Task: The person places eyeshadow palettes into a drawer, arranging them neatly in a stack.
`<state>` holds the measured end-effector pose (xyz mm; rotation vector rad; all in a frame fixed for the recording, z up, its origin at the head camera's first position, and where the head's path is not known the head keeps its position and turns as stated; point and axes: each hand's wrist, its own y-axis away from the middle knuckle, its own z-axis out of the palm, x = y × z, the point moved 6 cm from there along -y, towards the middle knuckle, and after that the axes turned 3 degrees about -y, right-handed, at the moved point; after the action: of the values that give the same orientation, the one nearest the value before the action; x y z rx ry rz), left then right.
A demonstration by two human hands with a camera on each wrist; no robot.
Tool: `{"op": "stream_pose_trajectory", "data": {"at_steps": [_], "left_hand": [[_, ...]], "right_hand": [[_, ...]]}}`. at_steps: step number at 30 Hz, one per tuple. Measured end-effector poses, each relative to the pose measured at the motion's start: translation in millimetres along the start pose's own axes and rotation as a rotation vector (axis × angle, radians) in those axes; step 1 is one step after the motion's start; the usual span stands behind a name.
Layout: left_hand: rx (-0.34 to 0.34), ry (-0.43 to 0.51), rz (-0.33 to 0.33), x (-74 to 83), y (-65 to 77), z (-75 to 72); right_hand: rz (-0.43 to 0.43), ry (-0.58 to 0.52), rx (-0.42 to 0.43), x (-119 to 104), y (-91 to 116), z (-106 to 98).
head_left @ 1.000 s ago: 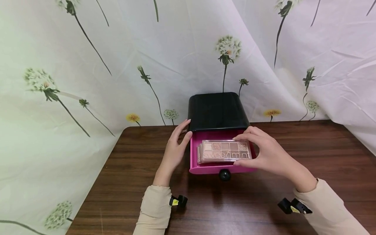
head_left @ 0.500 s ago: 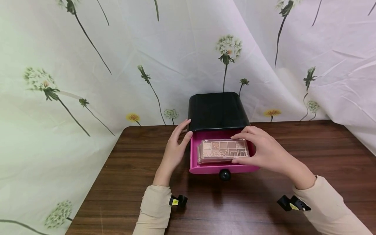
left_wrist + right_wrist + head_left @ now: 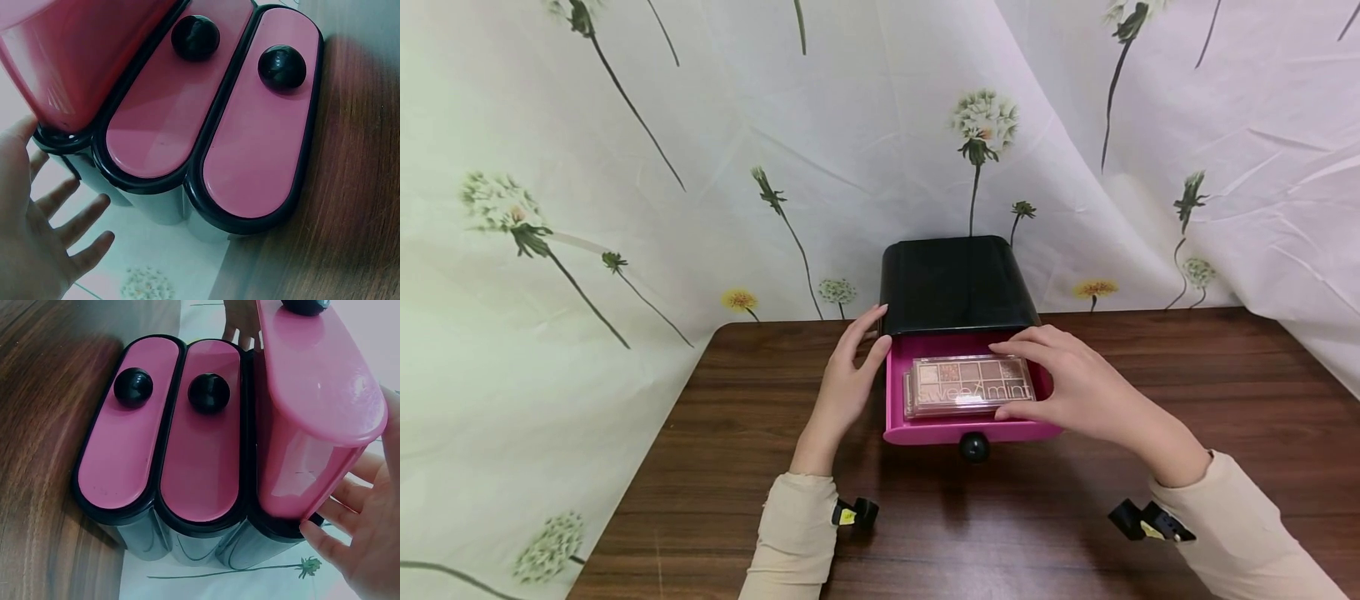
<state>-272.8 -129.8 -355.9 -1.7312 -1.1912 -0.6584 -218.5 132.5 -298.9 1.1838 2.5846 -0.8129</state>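
A black cabinet [image 3: 958,283] stands with its pink top drawer [image 3: 925,435] pulled out. Inside the drawer lie stacked eyeshadow palettes; the top palette [image 3: 973,385] has a clear lid marked "sweet mint". My right hand [image 3: 1086,387] pinches the right end of that palette, thumb at its near edge and index finger at its far edge. In the right wrist view, the other fingers [image 3: 340,515] spread outside the drawer's side. My left hand [image 3: 842,379] steadies the cabinet's left front corner with straight fingers, spread beside it in the left wrist view.
Two lower drawers [image 3: 262,144] with black round knobs are closed beneath the pulled-out one. A dark wood table [image 3: 730,492] carries the cabinet. Behind hangs a white cloth [image 3: 865,125] printed with dandelions.
My right hand has shifted slightly left with the top palette, which now sits lined up more closely over the stack. The left hand stays where it was.
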Motion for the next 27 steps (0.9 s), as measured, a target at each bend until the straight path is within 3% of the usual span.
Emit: {"op": "stream_pose_trajectory", "data": {"at_steps": [4, 7, 14, 24, 27], "left_hand": [[0.006, -0.003, 0.007, 0.2, 0.0, 0.2], [0.009, 0.0, 0.015, 0.5, -0.1, 0.2], [0.011, 0.006, 0.02, 1.2, 0.1, -0.2], [0.014, 0.017, 0.025, 1.0, -1.2, -0.5], [0.01, 0.028, 0.009, 1.5, -0.9, -0.2]], "right_hand": [[0.02, -0.002, 0.033, 0.7, 4.6, -4.8], [0.016, -0.006, 0.103, -0.7, 9.7, -11.4], [-0.067, -0.014, 0.283, -11.7, 25.9, -21.4], [-0.26, -0.123, 0.553, -44.6, 50.2, -26.9], [-0.272, -0.151, 0.596, -53.4, 57.5, -25.2]]}}
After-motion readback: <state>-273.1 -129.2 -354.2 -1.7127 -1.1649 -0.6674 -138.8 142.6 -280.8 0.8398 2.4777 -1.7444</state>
